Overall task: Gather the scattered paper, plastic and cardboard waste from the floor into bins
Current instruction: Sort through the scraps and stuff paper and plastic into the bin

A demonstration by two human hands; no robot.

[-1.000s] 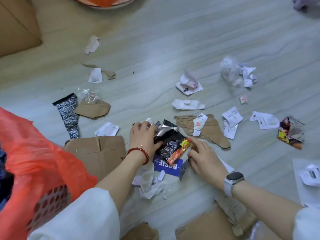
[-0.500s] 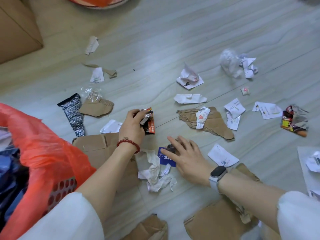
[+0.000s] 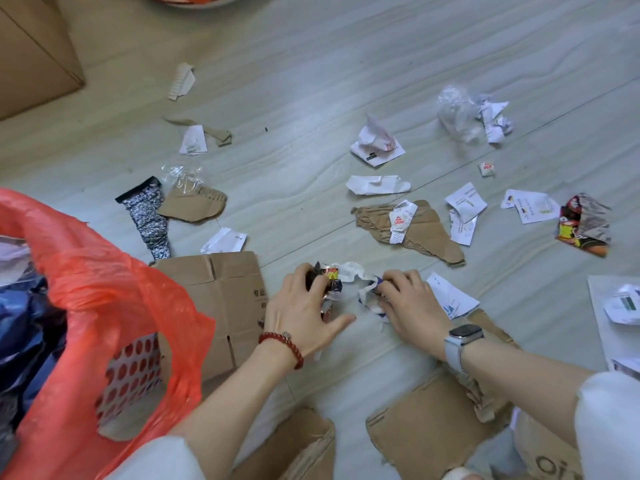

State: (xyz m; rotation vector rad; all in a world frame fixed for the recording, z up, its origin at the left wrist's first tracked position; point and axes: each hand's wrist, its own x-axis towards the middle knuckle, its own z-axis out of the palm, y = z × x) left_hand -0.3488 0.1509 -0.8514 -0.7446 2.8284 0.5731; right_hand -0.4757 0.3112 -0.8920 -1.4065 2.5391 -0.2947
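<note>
Seemingly wrapper (image 3: 330, 277) in left grip (image 3: 304, 306), paper (image 3: 369, 292) in right grip (image 3: 408, 303)

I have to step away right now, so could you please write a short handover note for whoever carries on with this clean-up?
Left hand: grips a crumpled dark snack wrapper.
Right hand: grips a blue-and-white scrap; crumpled white paper lies between the hands.
Bin: the basket with the orange bag at the left already holds some waste.
Left on the floor: the printed cardboard sheet, torn brown cardboard, a silver foil strip, a clear plastic wad, a colourful wrapper and many white slips.
Next, probably: drop both handfuls into the bag.
</note>
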